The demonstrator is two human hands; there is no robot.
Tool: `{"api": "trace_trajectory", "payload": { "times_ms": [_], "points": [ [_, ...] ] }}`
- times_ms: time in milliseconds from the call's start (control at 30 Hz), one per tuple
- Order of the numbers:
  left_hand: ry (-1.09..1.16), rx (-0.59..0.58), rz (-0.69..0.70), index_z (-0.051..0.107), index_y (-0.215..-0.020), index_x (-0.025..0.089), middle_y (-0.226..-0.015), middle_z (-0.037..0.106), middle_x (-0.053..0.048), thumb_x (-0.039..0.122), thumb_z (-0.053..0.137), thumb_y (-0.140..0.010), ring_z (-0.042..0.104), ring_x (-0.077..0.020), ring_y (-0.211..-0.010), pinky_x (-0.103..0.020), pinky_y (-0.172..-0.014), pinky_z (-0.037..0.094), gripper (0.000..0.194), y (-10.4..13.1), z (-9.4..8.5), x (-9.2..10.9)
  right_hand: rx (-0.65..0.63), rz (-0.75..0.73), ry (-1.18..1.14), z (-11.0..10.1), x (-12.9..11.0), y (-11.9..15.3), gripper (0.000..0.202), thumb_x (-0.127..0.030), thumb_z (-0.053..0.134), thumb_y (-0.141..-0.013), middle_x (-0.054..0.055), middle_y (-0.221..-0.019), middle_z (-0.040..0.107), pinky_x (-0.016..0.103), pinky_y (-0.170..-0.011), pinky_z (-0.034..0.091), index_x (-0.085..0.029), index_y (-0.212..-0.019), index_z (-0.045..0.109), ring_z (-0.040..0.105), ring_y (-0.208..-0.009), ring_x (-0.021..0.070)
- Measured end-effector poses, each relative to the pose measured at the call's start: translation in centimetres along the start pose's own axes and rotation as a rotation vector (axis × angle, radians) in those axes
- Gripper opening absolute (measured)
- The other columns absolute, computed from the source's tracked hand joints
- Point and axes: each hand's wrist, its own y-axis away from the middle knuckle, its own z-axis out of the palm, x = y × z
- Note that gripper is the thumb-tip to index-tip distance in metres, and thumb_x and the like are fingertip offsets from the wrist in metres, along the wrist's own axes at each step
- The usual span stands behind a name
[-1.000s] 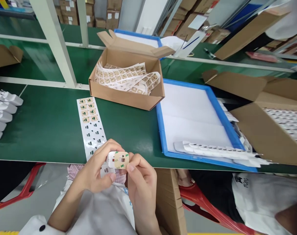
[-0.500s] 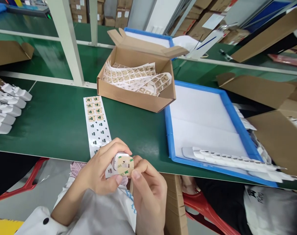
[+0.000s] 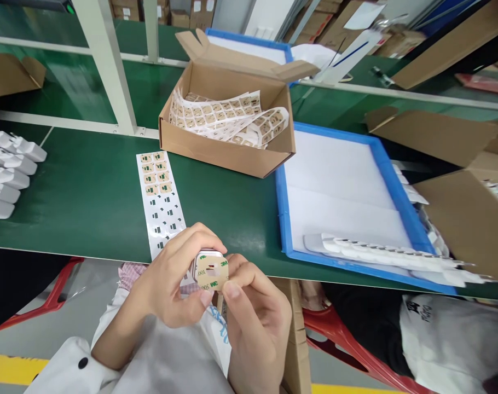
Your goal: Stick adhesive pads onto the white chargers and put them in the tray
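Note:
My left hand is closed round a small white plastic housing with rounded corners, held up near the table's front edge. A tan 3M adhesive sticker with green print lies against the housing's face, which it largely hides. My right hand pinches the sticker's right edge between thumb and forefinger. Whether the sticker is fully stuck down, I cannot tell. Behind my left hand a white backing sheet lies on the green table, with several tan stickers on its far end and bare backing nearer me.
An open cardboard box of sticker sheets stands ahead. To its right is a blue-rimmed tray with a row of white parts. White plug-like parts line the left. A person in a pale garment sits at right.
The view has tilted down slightly. Both hands have moved a little to the right, and the sticker is turned more squarely to view, still between my hands.

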Motion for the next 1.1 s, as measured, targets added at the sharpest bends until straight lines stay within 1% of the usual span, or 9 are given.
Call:
{"api": "trace_trajectory", "payload": {
  "times_ms": [167, 333, 633, 767, 900, 1100],
  "points": [
    [-0.039, 0.003, -0.001, 0.055, -0.12, 0.022, -0.099, 0.06, -0.005, 0.054, 0.052, -0.102, 0.057, -0.0212, -0.085, -0.034, -0.071, 0.045, 0.037, 0.2, 0.1, 0.3, -0.023, -0.019, 0.011, -0.2, -0.1, 0.3, 0.031, -0.037, 0.073, -0.1, -0.001, -0.072, 0.052, 0.031, -0.061, 0.034, -0.024, -0.073, 0.063, 0.046, -0.067, 0.0154],
    [-0.058, 0.001, 0.008, 0.055, -0.119, 0.022, -0.099, 0.061, -0.006, 0.054, 0.052, -0.102, 0.059, -0.0224, -0.086, -0.036, -0.072, 0.045, 0.036, 0.2, 0.1, 0.6, -0.045, -0.043, 0.021, -0.5, 0.1, 0.4, 0.028, -0.033, 0.072, -0.101, -0.001, -0.073, 0.053, 0.031, -0.062, 0.035, -0.024, -0.075, 0.064, 0.049, -0.069, 0.0158],
    [-0.097, 0.01, 0.041, 0.054, -0.118, 0.023, -0.097, 0.061, -0.005, 0.052, 0.05, -0.103, 0.06, -0.0229, -0.085, -0.036, -0.072, 0.045, 0.033, 0.0, 0.0, 0.8, -0.047, -0.06, 0.039, -0.1, 0.0, 0.5, 0.029, -0.033, 0.07, -0.102, -0.001, -0.073, 0.055, 0.032, -0.062, 0.034, -0.024, -0.075, 0.064, 0.049, -0.07, 0.0161],
    [-0.105, 0.006, 0.039, 0.053, -0.117, 0.023, -0.097, 0.061, -0.005, 0.052, 0.049, -0.103, 0.06, -0.022, -0.084, -0.036, -0.072, 0.045, 0.032, 0.0, 0.0, 0.9, -0.087, -0.077, 0.018, -0.6, 0.4, 0.3, 0.026, -0.029, 0.07, -0.103, -0.002, -0.073, 0.054, 0.031, -0.062, 0.033, -0.024, -0.077, 0.065, 0.049, -0.07, 0.0153],
    [-0.107, 0.011, 0.019, 0.054, -0.117, 0.023, -0.097, 0.061, -0.005, 0.053, 0.049, -0.103, 0.059, -0.0218, -0.084, -0.037, -0.072, 0.045, 0.033, 0.0, 0.1, 1.1, -0.115, -0.101, 0.027, -1.0, 0.4, 0.2, 0.025, -0.028, 0.069, -0.103, -0.002, -0.073, 0.054, 0.031, -0.061, 0.033, -0.024, -0.079, 0.066, 0.049, -0.07, 0.0153],
    [-0.119, 0.013, 0.022, 0.054, -0.116, 0.023, -0.097, 0.061, -0.005, 0.051, 0.05, -0.103, 0.058, -0.0218, -0.083, -0.037, -0.073, 0.044, 0.031, 0.0, 0.1, 1.3, -0.072, -0.08, 0.031, -0.6, 0.1, 0.4, 0.026, -0.03, 0.07, -0.102, -0.001, -0.073, 0.054, 0.032, -0.062, 0.033, -0.024, -0.077, 0.065, 0.049, -0.07, 0.0162]
  ]
}}
